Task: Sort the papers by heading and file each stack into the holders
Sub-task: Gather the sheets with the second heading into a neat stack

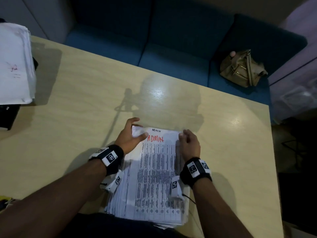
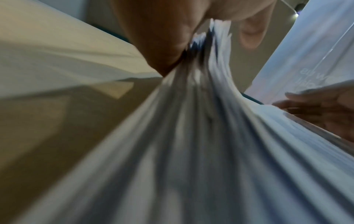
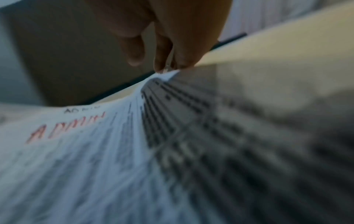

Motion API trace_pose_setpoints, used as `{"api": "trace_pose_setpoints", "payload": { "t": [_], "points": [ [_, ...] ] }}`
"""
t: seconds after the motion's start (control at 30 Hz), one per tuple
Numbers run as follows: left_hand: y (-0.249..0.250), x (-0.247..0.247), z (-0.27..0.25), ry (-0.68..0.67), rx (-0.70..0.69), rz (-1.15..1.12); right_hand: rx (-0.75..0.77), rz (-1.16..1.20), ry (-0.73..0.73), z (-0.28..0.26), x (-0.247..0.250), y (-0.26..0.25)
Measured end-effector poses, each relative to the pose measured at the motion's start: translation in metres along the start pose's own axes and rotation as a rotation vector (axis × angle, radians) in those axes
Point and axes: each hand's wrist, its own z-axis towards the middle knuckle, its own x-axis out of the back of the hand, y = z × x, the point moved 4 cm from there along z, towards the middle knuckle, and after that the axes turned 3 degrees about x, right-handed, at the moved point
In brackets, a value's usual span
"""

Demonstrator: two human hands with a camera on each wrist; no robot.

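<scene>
My fingers (image 3: 162, 53) of the right hand (image 1: 189, 145) are curled and pinch the far right corner of the top sheet (image 1: 159, 169), which carries the heading ADMIN in red. The fingers of my left hand (image 1: 129, 134) are curled around the far left corner of the stack of papers (image 1: 118, 201), thumb on top. The stack lies on the tabletop (image 1: 85, 100) directly below both hands, its near end toward my body.

I judge that one sheet is very light and soft; it bends already where I pinch it, so it can tear or crease if I pull quickly. The whole stack looks thick and I think it is heavy and slippery, since the edges on the left side are fanned out. For a single sheet a corner is enough; for the stack I would take both long sides.

Farther left of my left hand a second pile of papers (image 1: 14, 66) rests at the tabletop's edge. Beyond the tabletop, far right, a tan bag (image 1: 240, 69) lies on the blue sofa (image 1: 171, 54). I cannot see holders clearly.
</scene>
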Motion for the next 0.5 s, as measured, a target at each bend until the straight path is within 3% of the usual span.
{"api": "trace_pose_setpoints", "payload": {
  "t": [0.1, 0.23, 0.4, 0.5],
  "points": [
    [-0.005, -0.007, -0.006, 0.013, 0.057, 0.0, 0.032, 0.108, -0.034, -0.008, -0.007, 0.001],
    [0.001, -0.014, -0.004, 0.044, -0.025, 0.014, 0.059, 0.192, -0.064, -0.004, -0.005, -0.004],
    [-0.004, -0.009, -0.007, 0.012, -0.037, 0.0, 0.089, -0.037, -0.036, -0.01, 0.007, 0.012],
    [-0.001, -0.01, -0.016, -0.027, -0.071, -0.006, 0.094, -0.081, -0.1, -0.022, 0.006, 0.012]
  ]
}}
